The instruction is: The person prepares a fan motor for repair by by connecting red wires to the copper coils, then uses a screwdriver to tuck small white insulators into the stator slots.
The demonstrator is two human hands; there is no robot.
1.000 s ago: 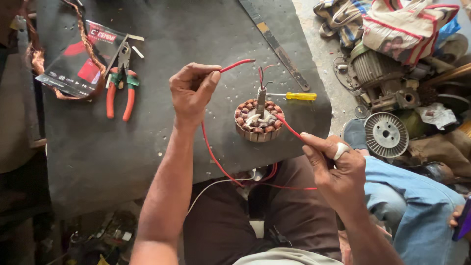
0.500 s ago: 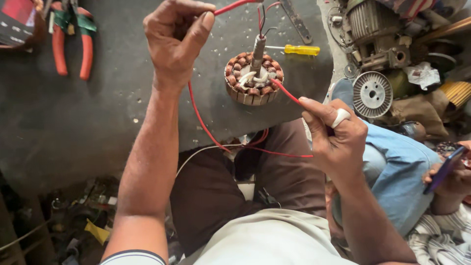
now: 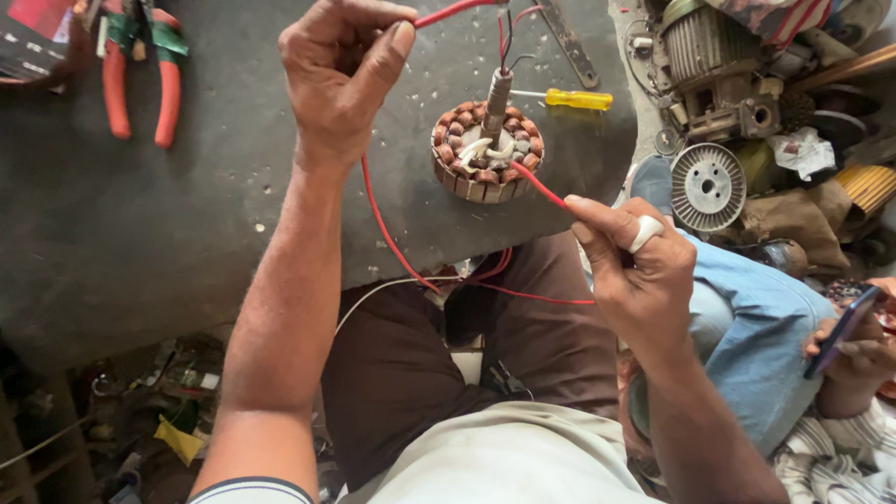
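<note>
A round motor stator (image 3: 487,154) with copper windings and a short metal shaft stands on the dark worktable (image 3: 187,224). A red wire (image 3: 383,224) loops from it down over the table's edge to my lap. My left hand (image 3: 341,75) pinches one end of the red wire above the table, left of the stator. My right hand (image 3: 635,275), with a white wrap on one finger, pinches the other end of the red wire just right of and below the stator.
Red-handled pliers (image 3: 140,79) lie at the table's top left beside a dark packet (image 3: 33,42). A yellow-handled screwdriver (image 3: 574,98) and a flat metal tool (image 3: 569,42) lie behind the stator. Motor parts (image 3: 709,187) are piled at right. A seated person holds a phone (image 3: 845,331).
The view has tilted down and closer, so table things sit higher in frame. My left hand has lifted the wire end higher; my right hand stays pinched on the wire near the stator.
</note>
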